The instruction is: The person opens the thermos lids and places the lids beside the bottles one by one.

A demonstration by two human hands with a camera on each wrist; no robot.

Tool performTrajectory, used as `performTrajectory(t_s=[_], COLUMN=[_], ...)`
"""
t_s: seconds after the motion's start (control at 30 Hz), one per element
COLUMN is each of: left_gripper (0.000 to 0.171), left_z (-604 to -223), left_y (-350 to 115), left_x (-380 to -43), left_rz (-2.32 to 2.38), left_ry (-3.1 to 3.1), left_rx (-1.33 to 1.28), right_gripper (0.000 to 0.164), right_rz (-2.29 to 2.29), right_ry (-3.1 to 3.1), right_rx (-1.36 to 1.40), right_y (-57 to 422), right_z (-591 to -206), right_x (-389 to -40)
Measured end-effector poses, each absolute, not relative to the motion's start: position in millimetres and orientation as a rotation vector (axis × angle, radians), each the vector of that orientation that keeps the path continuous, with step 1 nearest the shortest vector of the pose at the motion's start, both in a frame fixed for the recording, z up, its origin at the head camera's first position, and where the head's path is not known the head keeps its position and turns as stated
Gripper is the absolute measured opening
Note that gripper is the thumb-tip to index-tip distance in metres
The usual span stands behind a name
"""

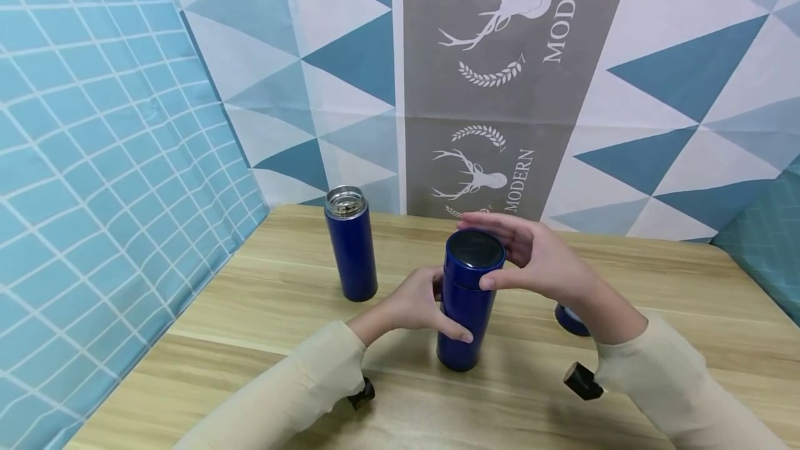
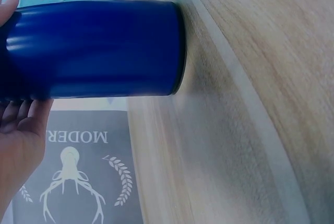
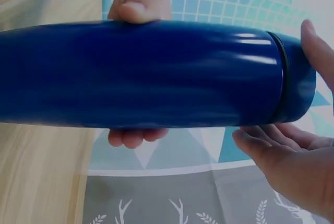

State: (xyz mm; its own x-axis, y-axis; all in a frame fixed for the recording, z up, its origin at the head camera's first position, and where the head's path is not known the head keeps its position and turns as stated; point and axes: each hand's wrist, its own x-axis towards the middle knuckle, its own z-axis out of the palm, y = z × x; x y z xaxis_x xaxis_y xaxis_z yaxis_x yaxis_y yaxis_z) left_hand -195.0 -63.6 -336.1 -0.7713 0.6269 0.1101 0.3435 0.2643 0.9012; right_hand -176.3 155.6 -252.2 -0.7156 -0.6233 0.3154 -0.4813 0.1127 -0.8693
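Note:
A dark blue thermos flask (image 1: 465,318) with a black-topped lid (image 1: 477,248) stands nearly upright in front of me, its base at the wooden table. My left hand (image 1: 420,303) grips the middle of its body, thumb on the near side and fingers round the back. At the top, my right hand (image 1: 531,255) holds the lid, thumb at the near edge and fingers bent round the far side. In the right wrist view, the thumb (image 3: 318,51) lies against the lid, just past the dark seam. A second blue thermos (image 1: 353,252), lidless with a bare steel neck, stands back left.
A small blue round cap (image 1: 571,320) with a pale inside lies on the wooden table (image 1: 250,380), partly hidden behind my right wrist. Patterned cloth (image 1: 350,54) hangs along the table's back edge, and blue tiled cloth (image 1: 112,179) along the left side.

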Motion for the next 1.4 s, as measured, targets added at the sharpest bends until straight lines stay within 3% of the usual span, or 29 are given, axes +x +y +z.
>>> performTrajectory(t_s=[0.37, 0.8, 1.4], left_gripper=[0.068, 0.067, 0.068], left_z=[-336.4, -336.8, -335.3], left_y=[-65.3, -63.2, -63.1], left_x=[-195.0, -196.7, -196.0], left_rz=[1.527, 1.536, 1.51], left_ry=[2.24, 2.236, 2.245], left_rx=[0.875, 0.916, 0.896], right_gripper=[0.06, 0.059, 0.059], right_rz=[-1.656, -1.632, -1.569], right_ry=[2.307, 2.064, 1.882], right_rx=[-1.131, -1.385, -1.436], right_y=[152.5, 159.5, 166.1], right_z=[-256.9, -260.6, -260.4], right_x=[-175.3, -193.7, -210.5])
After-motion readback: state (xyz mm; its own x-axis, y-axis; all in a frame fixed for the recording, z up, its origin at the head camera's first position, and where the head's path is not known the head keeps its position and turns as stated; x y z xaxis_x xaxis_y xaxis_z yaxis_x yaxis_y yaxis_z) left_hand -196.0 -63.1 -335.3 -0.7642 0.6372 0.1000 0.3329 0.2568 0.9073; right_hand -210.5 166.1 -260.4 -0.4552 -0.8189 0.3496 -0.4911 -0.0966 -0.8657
